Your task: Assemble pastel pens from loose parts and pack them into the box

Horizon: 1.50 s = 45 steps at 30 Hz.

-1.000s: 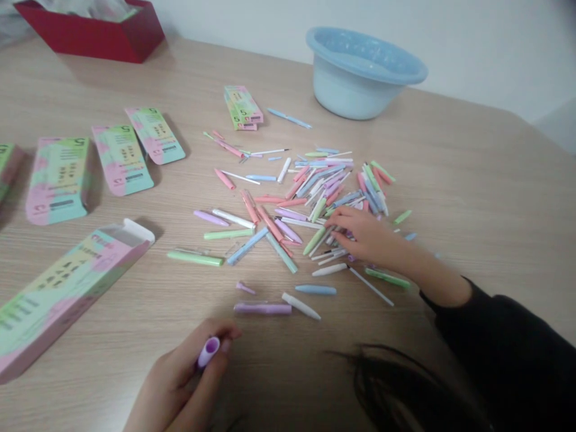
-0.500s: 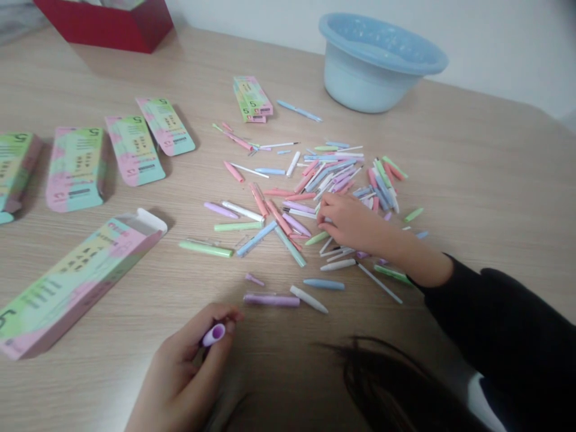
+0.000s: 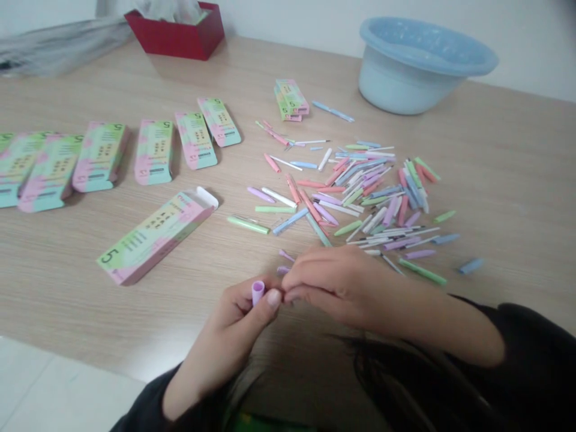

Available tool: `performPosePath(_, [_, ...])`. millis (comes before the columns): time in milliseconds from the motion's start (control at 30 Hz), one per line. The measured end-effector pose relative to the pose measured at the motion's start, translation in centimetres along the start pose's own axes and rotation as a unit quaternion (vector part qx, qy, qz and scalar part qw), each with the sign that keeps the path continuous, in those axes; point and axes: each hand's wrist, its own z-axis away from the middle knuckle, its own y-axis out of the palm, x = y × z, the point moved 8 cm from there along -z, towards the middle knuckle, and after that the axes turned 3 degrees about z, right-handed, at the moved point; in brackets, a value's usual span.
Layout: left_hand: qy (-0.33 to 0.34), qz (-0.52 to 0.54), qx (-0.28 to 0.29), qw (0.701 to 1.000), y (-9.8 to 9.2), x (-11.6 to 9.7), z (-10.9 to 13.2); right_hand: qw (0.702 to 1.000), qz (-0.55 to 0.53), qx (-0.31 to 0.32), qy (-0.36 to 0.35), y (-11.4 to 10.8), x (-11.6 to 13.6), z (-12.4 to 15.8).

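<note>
My left hand [image 3: 234, 324] is closed around a purple pen barrel [image 3: 258, 292], whose open end points up near the table's front edge. My right hand [image 3: 333, 282] is right beside it, fingers pinched together at the barrel's mouth; what they hold is hidden. Just beyond both hands lies a heap of loose pen parts [image 3: 360, 186] in pink, green, blue, purple and white: barrels, caps and thin refills.
An opened pastel pen box [image 3: 153, 237] lies left of the hands. Several closed boxes [image 3: 153, 150] sit in a row further left, with a small stack [image 3: 292, 99] at the back. A light blue basin [image 3: 423, 63] and a red box [image 3: 180, 30] stand at the far edge.
My right hand left the heap and came back to meet my left hand at the purple barrel. The view shifted, so everything on the table now sits further right.
</note>
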Motion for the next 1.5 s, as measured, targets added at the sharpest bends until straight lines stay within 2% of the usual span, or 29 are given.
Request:
performPosePath(100, [-0.026, 0.085, 0.006, 0.996, -0.2, 1.1, 0.4, 0.999, -0.040, 0.007, 0.024, 0.7, -0.7, -0.9])
performPosePath(167, [-0.016, 0.112, -0.017, 0.993, -1.1, 1.3, 0.5, 0.994, -0.044, -0.018, 0.096, 0.2, -2.8, -1.4])
performPosePath(233, [0.009, 0.110, -0.068, 0.992, -2.4, 1.1, 0.6, 0.985, 0.008, -0.027, 0.168, 0.1, -5.2, -1.8])
performPosePath(300, [0.021, 0.101, -0.098, 0.990, -3.2, 0.9, 0.8, 0.973, 0.108, 0.009, 0.203, 1.0, -7.0, -2.1])
performPosePath(367, [0.019, 0.103, -0.093, 0.990, -3.2, 0.9, 0.8, 0.957, 0.196, 0.060, 0.207, 2.8, -8.1, -2.4])
performPosePath(467, [0.026, 0.105, -0.082, 0.991, -2.9, 0.9, 0.9, 0.943, 0.243, 0.101, 0.206, 4.9, -8.9, -2.5])
performPosePath(567, [0.050, 0.119, -0.076, 0.989, -2.8, 0.7, 1.0, 0.942, 0.255, 0.083, 0.201, 4.4, -8.5, -2.4])
performPosePath(700, [0.046, 0.176, -0.046, 0.982, -2.2, 0.7, 0.8, 0.958, 0.182, -0.049, 0.215, 0.3, -6.8, -1.0])
performPosePath(800, [0.062, 0.224, -0.036, 0.972, -1.8, 0.0, 0.7, 0.973, 0.111, -0.118, 0.168, -1.4, -4.0, 0.6])
performPosePath(900, [0.096, 0.251, 0.003, 0.963, -0.9, -1.2, 0.7, 0.982, 0.065, -0.118, 0.134, -1.0, -1.7, 2.2])
performPosePath(967, [0.096, 0.258, 0.029, 0.961, -0.1, -1.5, 0.8, 0.981, 0.032, -0.121, 0.150, -0.5, -1.2, 3.2])
performPosePath(1033, [0.091, 0.260, 0.039, 0.961, 0.5, -1.6, 0.8, 0.972, -0.012, -0.151, 0.181, -0.6, -1.3, 4.3])
performPosePath(1167, [0.056, 0.282, 0.011, 0.958, 1.2, -1.0, 0.4, 0.946, -0.113, -0.234, 0.195, -1.4, -1.4, 5.9])
performPosePath(1267, [0.023, 0.294, -0.017, 0.955, 1.5, -0.3, 0.0, 0.949, -0.123, -0.223, 0.185, -1.1, -1.2, 6.2])
performPosePath(1367, [0.017, 0.292, -0.010, 0.956, 2.2, -0.2, -0.1, 0.961, -0.089, -0.196, 0.173, -0.5, -0.9, 6.2])
performPosePath(1500, [0.018, 0.304, -0.014, 0.952, 2.6, -0.1, -0.1, 0.953, -0.095, -0.221, 0.185, -0.7, -1.1, 6.8])
